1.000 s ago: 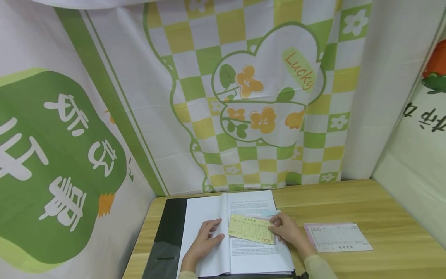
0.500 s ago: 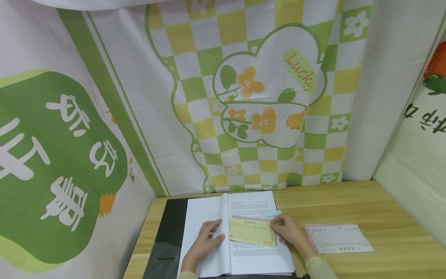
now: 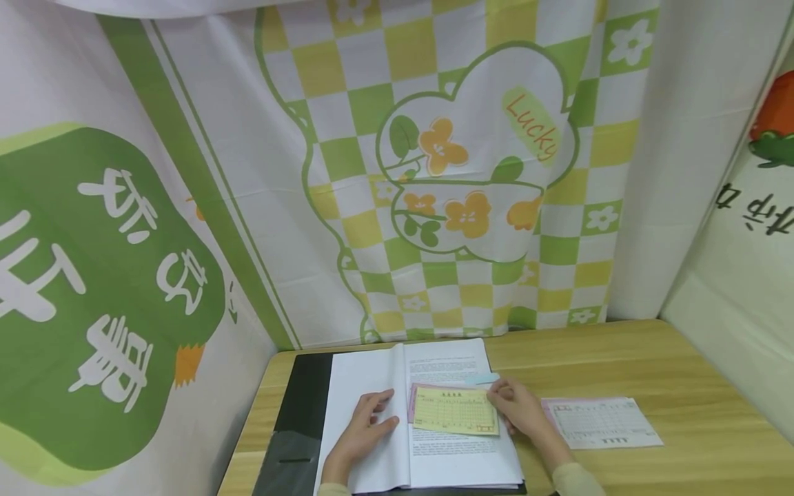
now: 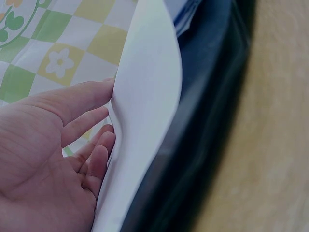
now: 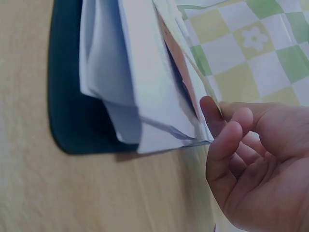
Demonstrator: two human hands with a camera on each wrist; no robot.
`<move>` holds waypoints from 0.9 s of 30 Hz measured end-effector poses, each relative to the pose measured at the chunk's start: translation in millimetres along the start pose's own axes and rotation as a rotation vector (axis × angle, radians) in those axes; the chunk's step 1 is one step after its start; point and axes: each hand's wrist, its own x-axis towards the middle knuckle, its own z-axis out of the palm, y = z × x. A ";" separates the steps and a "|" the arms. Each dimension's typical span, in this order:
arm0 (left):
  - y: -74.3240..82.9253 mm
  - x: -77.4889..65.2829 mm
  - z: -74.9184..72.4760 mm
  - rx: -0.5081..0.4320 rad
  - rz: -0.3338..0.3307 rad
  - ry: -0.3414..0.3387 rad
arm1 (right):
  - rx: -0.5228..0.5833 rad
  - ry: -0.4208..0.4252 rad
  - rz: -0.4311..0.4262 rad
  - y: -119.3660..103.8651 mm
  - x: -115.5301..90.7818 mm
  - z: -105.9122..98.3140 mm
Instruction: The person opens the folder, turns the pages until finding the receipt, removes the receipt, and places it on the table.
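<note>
An open stack of printed pages [image 3: 459,465] lies in a black folder [image 3: 307,393]. On the right page is a yellow printed form slip [image 3: 455,411], with a pink slip [image 3: 412,401] peeking out under its left side. My right hand [image 3: 522,413] pinches the yellow slip's right edge between thumb and finger; in the right wrist view this edge [image 5: 212,92] lifts above the pink sheet [image 5: 188,79]. My left hand [image 3: 362,430] rests on the blank left page [image 3: 360,375], fingers relaxed, its fingertips touching the curved paper [image 4: 145,92] in the left wrist view.
A light blue tab [image 3: 482,379] sticks out at the right page's edge. White and pink form slips [image 3: 611,424] lie on the wooden table [image 3: 701,406] to the right. A checkered green and yellow curtain [image 3: 459,289] hangs behind the table.
My right hand has drawn the yellow slip slightly to the right, so more of the pink slip shows at its left. The left hand has stayed in place.
</note>
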 end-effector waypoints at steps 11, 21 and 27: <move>2.0 -0.2 -0.3 -0.008 0.011 0.001 | 0.054 -0.024 0.019 -0.1 -6.3 -10.6; 0.6 0.6 -0.7 -0.008 0.012 -0.004 | 0.070 -0.005 0.015 2.1 -14.4 -22.4; 0.7 -1.1 -0.7 0.012 0.032 -0.005 | 0.113 0.013 0.064 -3.2 -21.7 -37.1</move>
